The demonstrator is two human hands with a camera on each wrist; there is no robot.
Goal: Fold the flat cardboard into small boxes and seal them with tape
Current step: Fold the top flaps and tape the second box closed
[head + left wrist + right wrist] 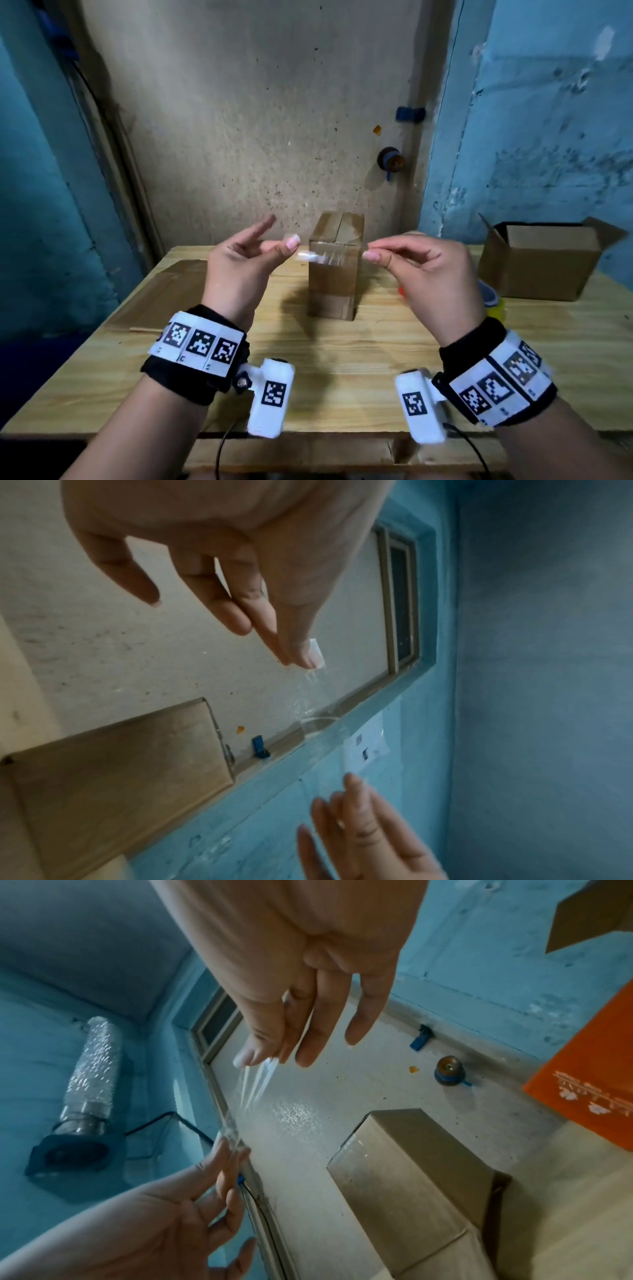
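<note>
A small folded cardboard box stands upright in the middle of the wooden table, its top flaps closed. Both hands are raised in front of it, stretching a strip of clear tape between them. My left hand pinches the tape's left end between thumb and a fingertip, other fingers spread. My right hand pinches the right end. The left wrist view shows the left hand with the tape running to the right hand. The right wrist view shows the right hand, the tape and the box.
A flat piece of cardboard lies on the table's left side. An open larger carton stands at the right rear, with a yellow and orange item beside it. An orange box shows in the right wrist view. A door is behind the table.
</note>
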